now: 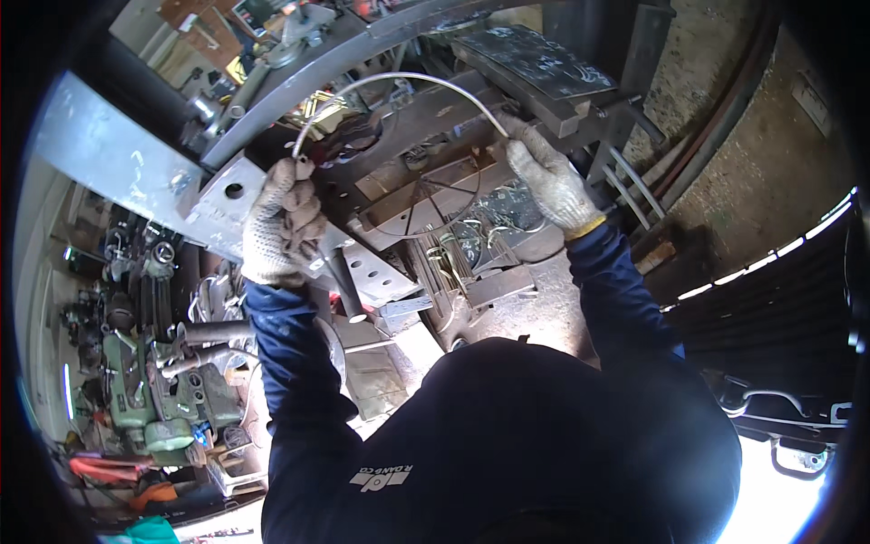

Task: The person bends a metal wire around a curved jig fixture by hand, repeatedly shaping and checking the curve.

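Observation:
A thin pale metal rod (399, 76), bent into an arch, spans the space between my two hands. My left hand (283, 225), in a knitted work glove, has its fingers curled at the rod's left end. Close beside it are a steel plate with round holes (234, 192) and a dark round bar (343, 283) with a light end. My right hand (555, 186), gloved the same way, grips the rod's right end between thumb and fingers. Below the arch, lower down, a thin metal ring with spokes (435, 192) is partly in view.
A large curved steel beam (313, 83) runs behind my left hand. At the right back stands a dark flat-topped metal bench (535, 59). Green machinery (131, 381) lines the left side. Bundled metal strips (439, 272) lie low in the middle, with a wooden board (403, 213) behind.

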The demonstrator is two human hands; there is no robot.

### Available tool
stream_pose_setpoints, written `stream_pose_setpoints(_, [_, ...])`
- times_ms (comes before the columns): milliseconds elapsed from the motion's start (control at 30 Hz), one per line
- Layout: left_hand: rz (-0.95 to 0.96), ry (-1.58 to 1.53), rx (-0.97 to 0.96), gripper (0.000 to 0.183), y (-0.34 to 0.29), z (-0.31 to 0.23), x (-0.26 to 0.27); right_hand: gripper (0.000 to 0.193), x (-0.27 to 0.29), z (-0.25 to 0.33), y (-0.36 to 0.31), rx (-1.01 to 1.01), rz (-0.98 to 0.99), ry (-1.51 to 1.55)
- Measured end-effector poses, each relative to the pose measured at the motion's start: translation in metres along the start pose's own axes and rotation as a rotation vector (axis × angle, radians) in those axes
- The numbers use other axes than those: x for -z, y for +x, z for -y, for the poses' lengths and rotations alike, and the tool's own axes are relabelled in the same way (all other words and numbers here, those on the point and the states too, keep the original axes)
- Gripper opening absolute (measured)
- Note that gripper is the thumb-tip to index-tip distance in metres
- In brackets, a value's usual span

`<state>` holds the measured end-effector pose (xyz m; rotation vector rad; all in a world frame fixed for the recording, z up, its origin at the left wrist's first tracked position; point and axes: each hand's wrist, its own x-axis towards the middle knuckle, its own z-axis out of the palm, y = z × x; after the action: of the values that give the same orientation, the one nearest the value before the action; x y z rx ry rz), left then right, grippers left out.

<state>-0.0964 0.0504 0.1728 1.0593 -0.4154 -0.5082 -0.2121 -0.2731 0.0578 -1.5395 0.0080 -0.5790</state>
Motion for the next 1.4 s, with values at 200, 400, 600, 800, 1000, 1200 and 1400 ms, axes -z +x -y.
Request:
stream_pose_setpoints(200, [0.083, -0.196, 0.152, 0.043, -0.016, 0.019, 0.014, 0.022, 0.013, 0.009, -0.025, -0.226, 0.147, 0.424])
stream_pose_setpoints(400, [0.086, -0.196, 0.086, 0.053, -0.038, 0.024, -0.024, 0.015, 0.020, 0.010, -0.043, -0.254, 0.123, 0.641])
stream_pose_setpoints(600, [-0.028, -0.129, 0.069, 0.051, -0.059, 0.027, -0.044, 0.012, 0.023, 0.014, -0.056, -0.305, 0.077, 0.686])
stream_pose_setpoints(800, [0.022, 0.187, -0.079, 0.049, -0.073, 0.034, -0.045, 0.033, 0.027, 0.018, -0.055, -0.195, 0.106, 0.281])
stream_pose_setpoints(1000, [0.166, 1.783, -1.149, 0.024, -0.086, 0.110, -0.046, 0.038, 0.015, -0.012, -0.054, -0.450, -0.194, 0.308])
stream_pose_setpoints(1200, [0.311, 1.800, -1.050, 0.045, -0.105, 0.161, -0.053, 0.028, -0.002, -0.019, -0.086, -0.418, -0.109, 0.671])
stream_pose_setpoints(1400, [0.403, 1.890, -0.871, 0.041, -0.089, 0.162, -0.045, 0.036, 0.000, -0.039, -0.065, -0.488, -0.119, 0.452])
